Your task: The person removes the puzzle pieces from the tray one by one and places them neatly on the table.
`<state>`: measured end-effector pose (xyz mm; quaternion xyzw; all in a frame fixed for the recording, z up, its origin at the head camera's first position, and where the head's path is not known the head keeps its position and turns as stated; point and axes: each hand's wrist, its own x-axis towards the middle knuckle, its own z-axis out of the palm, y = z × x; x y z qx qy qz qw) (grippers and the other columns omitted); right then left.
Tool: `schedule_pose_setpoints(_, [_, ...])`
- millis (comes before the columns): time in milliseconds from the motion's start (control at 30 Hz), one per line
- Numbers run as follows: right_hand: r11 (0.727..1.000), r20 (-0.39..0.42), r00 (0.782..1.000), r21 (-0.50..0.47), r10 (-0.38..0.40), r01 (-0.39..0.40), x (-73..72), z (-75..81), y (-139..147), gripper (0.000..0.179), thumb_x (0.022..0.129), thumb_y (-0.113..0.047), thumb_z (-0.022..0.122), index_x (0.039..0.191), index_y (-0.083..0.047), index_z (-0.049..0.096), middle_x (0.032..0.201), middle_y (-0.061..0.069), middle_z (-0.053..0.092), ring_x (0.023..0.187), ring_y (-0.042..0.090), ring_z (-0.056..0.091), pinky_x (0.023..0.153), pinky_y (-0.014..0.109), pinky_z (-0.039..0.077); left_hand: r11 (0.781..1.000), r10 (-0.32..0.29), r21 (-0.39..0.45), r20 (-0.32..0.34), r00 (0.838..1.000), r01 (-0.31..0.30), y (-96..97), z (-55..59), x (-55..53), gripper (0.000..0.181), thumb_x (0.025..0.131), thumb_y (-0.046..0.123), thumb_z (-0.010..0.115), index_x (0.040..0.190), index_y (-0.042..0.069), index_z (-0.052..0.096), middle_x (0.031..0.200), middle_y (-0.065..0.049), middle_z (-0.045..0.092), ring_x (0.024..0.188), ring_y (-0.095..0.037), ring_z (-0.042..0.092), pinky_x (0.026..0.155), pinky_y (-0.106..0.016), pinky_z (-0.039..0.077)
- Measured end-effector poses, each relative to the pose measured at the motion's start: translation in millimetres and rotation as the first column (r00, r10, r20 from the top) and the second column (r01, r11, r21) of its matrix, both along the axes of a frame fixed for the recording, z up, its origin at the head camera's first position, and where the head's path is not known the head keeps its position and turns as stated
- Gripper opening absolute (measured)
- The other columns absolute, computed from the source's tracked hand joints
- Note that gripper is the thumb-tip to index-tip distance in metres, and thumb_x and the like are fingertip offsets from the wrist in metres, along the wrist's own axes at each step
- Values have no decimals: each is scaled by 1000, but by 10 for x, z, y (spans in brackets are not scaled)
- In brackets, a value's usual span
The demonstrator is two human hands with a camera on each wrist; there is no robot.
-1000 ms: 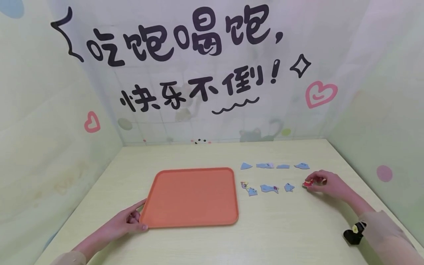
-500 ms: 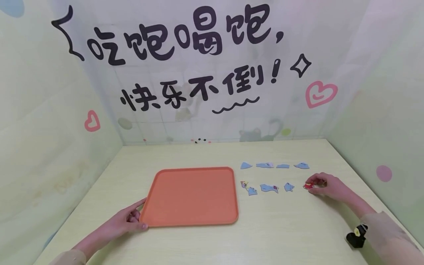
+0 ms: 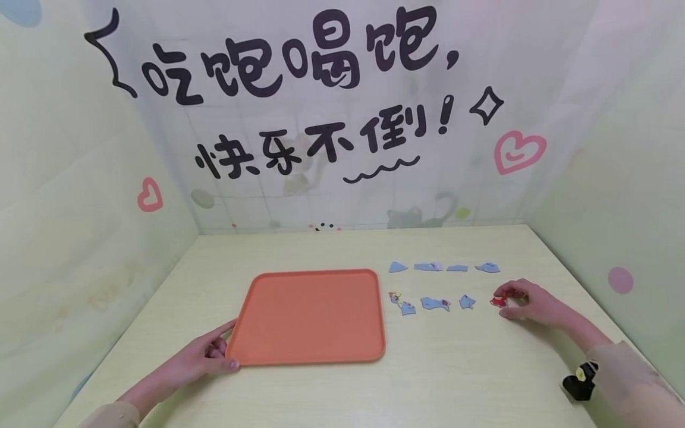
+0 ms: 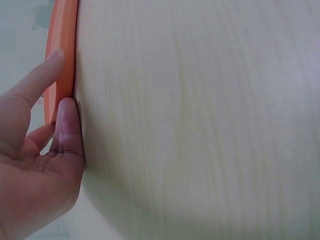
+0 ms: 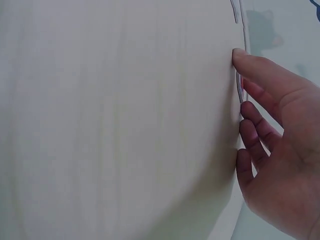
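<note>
My left hand grips the near left corner of an orange tray, which lies flat on the table. In the left wrist view the thumb lies along the tray's side and the other fingers are curled at its corner. At the right, my right hand has thumb and index finger around a small red puzzle piece, low at the tabletop. Its fingertips stand at the piece's edges; the right wrist view shows only a thin sliver of it. Left of this hand lie several light blue puzzle pieces.
A back row of blue pieces lies behind the front row, right of the tray. A black object with a yellow part is beside the right sleeve. Printed cloth walls border the table behind and at both sides.
My right hand has shifted slightly right and nearer with the red piece, and the thumb has drawn back a little, so more of the piece shows. Left hand and tray stay in place.
</note>
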<state>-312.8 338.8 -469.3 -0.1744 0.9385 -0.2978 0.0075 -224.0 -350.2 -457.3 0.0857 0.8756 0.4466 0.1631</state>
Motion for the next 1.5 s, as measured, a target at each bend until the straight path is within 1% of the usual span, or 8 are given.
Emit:
schedule_pose_setpoints(533, [999, 17, 1000, 39, 20, -21, 23, 6, 57, 45, 82, -23, 80, 120, -4, 64, 115, 14, 58, 101, 22, 50, 82, 29, 46, 999, -31, -26, 19, 999, 31, 46, 24, -78, 98, 85, 24, 79, 156, -2, 16, 98, -10, 53, 77, -7, 51, 66, -22, 46])
schedule_pose_setpoints(667, [989, -21, 998, 142, 51, -47, 45, 81, -17, 50, 80, -26, 82, 120, -3, 64, 113, 17, 59, 100, 28, 55, 83, 43, 48, 983, -107, -143, 54, 993, 114, 22, 194, -115, 95, 86, 26, 77, 154, -8, 18, 95, -8, 56, 71, -9, 56, 62, -25, 49])
schedule_pose_setpoints(767, [971, -81, 993, 232, 83, -62, 56, 193, -115, 55, 80, -29, 81, 124, -2, 62, 119, 23, 59, 103, 37, 55, 84, 53, 48, 925, -190, -342, -33, 981, 167, 36, 408, -191, 86, 87, 31, 75, 149, -9, 31, 91, -5, 60, 66, -10, 55, 60, -26, 47])
schedule_pose_setpoints(867, [953, -187, 976, 298, 110, -50, 85, 351, -217, 58, 83, -31, 78, 130, -5, 59, 130, 26, 56, 109, 46, 53, 86, 59, 47, 839, -277, -531, -228, 933, 119, 118, 613, -296, 74, 88, 38, 73, 145, -1, 46, 102, -8, 62, 80, -15, 60, 69, -32, 50])
schedule_pose_setpoints(1033, [932, -404, 902, 364, 154, 4, 156, 660, -390, 68, 85, -39, 75, 145, -20, 48, 146, 18, 48, 126, 50, 44, 95, 67, 38, 729, -453, -684, -505, 735, -20, 300, 857, -467, 70, 87, 47, 70, 148, 21, 47, 147, -16, 46, 130, -43, 48, 101, -61, 42])
schedule_pose_setpoints(1133, [930, -467, 870, 366, 158, 28, 186, 800, -465, 76, 86, -47, 72, 152, -29, 39, 156, 14, 37, 138, 49, 31, 107, 69, 24, 669, -520, -739, -539, 662, -76, 365, 941, -581, 75, 86, 59, 66, 151, 30, 41, 162, -9, 29, 146, -47, 26, 107, -73, 25])
schedule_pose_setpoints(1400, [893, -494, 847, 448, 195, 55, 142, 875, -474, 86, 83, -64, 66, 156, -36, 28, 166, 8, 16, 153, 40, 2, 116, 70, -4, 606, -578, -781, -564, 589, -154, 266, 940, -906, 88, 76, 73, 66, 151, 34, 40, 166, -7, 19, 153, -43, 5, 108, -78, 11])
schedule_pose_setpoints(1500, [887, -465, 867, 457, 180, 61, 98, 831, -455, 89, 81, -66, 66, 156, -37, 27, 165, 11, 16, 153, 42, 2, 114, 72, -1, 593, -568, -787, -557, 607, -167, 208, 902, -991, 88, 76, 71, 68, 151, 34, 40, 165, -8, 19, 154, -41, 3, 109, -78, 9])
